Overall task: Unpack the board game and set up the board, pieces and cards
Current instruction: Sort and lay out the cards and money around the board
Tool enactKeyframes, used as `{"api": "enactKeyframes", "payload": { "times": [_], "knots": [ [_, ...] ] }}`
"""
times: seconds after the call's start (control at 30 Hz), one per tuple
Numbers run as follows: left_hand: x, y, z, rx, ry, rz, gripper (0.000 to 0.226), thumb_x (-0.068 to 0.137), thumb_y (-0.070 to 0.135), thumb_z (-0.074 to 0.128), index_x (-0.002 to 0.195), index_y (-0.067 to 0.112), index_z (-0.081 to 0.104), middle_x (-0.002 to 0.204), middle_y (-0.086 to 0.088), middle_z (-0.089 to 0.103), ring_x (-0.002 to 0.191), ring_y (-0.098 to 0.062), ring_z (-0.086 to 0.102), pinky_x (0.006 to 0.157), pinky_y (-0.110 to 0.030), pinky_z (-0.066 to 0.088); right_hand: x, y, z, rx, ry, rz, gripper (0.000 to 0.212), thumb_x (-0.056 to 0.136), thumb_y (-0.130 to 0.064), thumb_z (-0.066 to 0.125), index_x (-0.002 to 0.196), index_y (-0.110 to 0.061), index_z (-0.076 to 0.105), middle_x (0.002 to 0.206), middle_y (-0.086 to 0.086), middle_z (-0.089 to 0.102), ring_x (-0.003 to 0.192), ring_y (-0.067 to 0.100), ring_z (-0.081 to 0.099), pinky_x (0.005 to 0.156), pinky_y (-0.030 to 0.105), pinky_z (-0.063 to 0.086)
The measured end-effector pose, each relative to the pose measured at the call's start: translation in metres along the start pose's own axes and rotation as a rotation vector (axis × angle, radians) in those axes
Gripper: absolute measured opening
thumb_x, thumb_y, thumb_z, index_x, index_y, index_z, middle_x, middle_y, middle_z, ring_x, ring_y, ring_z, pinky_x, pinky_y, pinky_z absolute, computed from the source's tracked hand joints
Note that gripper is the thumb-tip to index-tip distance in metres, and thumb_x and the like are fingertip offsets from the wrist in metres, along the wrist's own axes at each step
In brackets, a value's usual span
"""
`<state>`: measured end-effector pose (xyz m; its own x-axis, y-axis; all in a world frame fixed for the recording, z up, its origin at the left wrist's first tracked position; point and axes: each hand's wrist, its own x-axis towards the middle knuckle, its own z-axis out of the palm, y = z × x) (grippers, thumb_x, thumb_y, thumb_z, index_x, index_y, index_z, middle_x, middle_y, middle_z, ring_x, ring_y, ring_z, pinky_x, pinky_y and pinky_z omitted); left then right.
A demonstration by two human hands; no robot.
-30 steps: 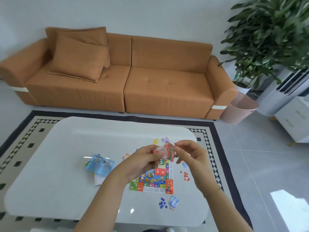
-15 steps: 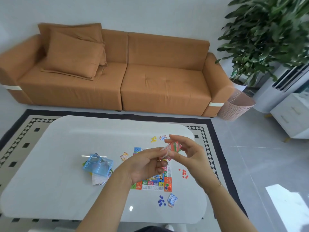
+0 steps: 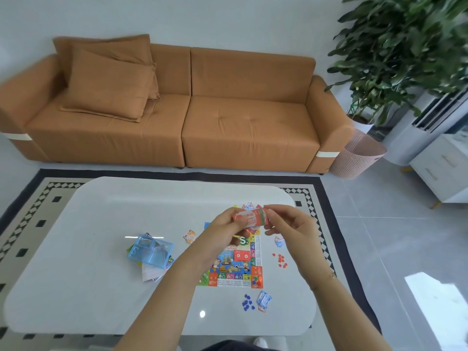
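A: Where is the card stack [image 3: 250, 218] and how does it lie?

B: Up in the air, above the far edge of the game board [image 3: 234, 264]. Its long axis runs side to side, nearly level, the right end a touch higher. The printed red face is turned toward the camera, with a green band at the right end.

A: And the grip on it?

B: The left hand [image 3: 222, 231] pinches the left end, fingers closed on the stack; the right hand [image 3: 288, 226] is clenched on the right end, thumb and forefinger at the green band. Both grasp the same stack.

A: What sits below the grip?

B: The board lies flat on the white surface [image 3: 101, 287], partly hidden by the left forearm. An orange piece [image 3: 256, 281] stands on its near right corner.

A: Around it?

B: Right of the hands and lower, red tokens [image 3: 281, 260] lie scattered, with a small blue card [image 3: 279, 241] just beyond them. Nearer the person, blue tokens [image 3: 247, 303] lie beside a blue card pack [image 3: 264, 300]. Left of the grip, an orange card [image 3: 190, 236]; farther left, a clear blue pouch [image 3: 150, 250] rests on some leaflets [image 3: 152, 273]. Behind the hands a few small cards [image 3: 248, 205] peek out, mostly hidden.
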<state>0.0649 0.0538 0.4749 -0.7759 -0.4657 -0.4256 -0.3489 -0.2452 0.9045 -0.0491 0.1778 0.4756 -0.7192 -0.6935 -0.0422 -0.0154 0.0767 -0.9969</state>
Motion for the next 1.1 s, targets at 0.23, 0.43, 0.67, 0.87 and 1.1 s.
{"api": "enactKeyframes", "payload": {
  "times": [0.23, 0.43, 0.67, 0.87, 1.1],
  "knots": [
    [0.004, -0.006, 0.007, -0.117, 0.055, -0.029, 0.019, 0.098, 0.025, 0.05, 0.114, 0.022, 0.06, 0.094, -0.002, 0.07, 0.082, -0.015, 0.068, 0.069, -0.028, 0.054, 0.0, 0.004, 0.002, 0.171, 0.031, 0.132, 0.016, 0.089, -0.012, 0.063, 0.099, -0.001, 0.07, 0.088, 0.013, 0.073, 0.077, 0.025, 0.071, 0.069, 0.026, 0.058],
    [0.005, -0.012, 0.019, -0.168, 0.123, -0.048, 0.017, 0.099, 0.019, 0.046, 0.111, 0.021, 0.057, 0.107, -0.004, 0.067, 0.099, -0.018, 0.063, 0.076, -0.026, 0.05, -0.005, 0.009, 0.007, 0.224, 0.079, 0.155, 0.014, 0.086, -0.008, 0.066, 0.099, -0.002, 0.069, 0.09, 0.014, 0.073, 0.081, 0.029, 0.071, 0.069, 0.029, 0.057],
    [0.003, -0.01, 0.021, -0.337, 0.131, -0.017, 0.03, 0.098, 0.008, 0.047, 0.124, 0.021, 0.052, 0.107, -0.005, 0.064, 0.082, -0.013, 0.06, 0.065, -0.022, 0.047, -0.006, 0.017, 0.004, 0.165, 0.062, 0.132, 0.021, 0.08, 0.0, 0.071, 0.099, -0.01, 0.07, 0.086, 0.007, 0.071, 0.083, 0.021, 0.07, 0.075, 0.028, 0.056],
    [0.004, -0.012, 0.023, -0.372, 0.146, -0.028, 0.031, 0.097, 0.005, 0.047, 0.121, 0.022, 0.055, 0.114, -0.009, 0.061, 0.082, -0.016, 0.058, 0.066, -0.022, 0.049, -0.008, 0.02, -0.001, 0.13, -0.017, 0.146, 0.024, 0.083, -0.006, 0.07, 0.106, -0.012, 0.069, 0.084, 0.01, 0.072, 0.082, 0.026, 0.071, 0.075, 0.032, 0.058],
    [0.011, -0.012, 0.024, -0.513, 0.196, -0.107, 0.026, 0.096, 0.002, 0.048, 0.122, 0.007, 0.05, 0.111, -0.016, 0.058, 0.08, -0.018, 0.054, 0.065, -0.023, 0.047, -0.01, 0.028, -0.001, -0.146, -0.086, 0.09, 0.008, 0.084, -0.009, 0.069, 0.086, -0.015, 0.073, 0.082, 0.0, 0.072, 0.08, 0.017, 0.066, 0.071, 0.033, 0.059]
  ]
}}
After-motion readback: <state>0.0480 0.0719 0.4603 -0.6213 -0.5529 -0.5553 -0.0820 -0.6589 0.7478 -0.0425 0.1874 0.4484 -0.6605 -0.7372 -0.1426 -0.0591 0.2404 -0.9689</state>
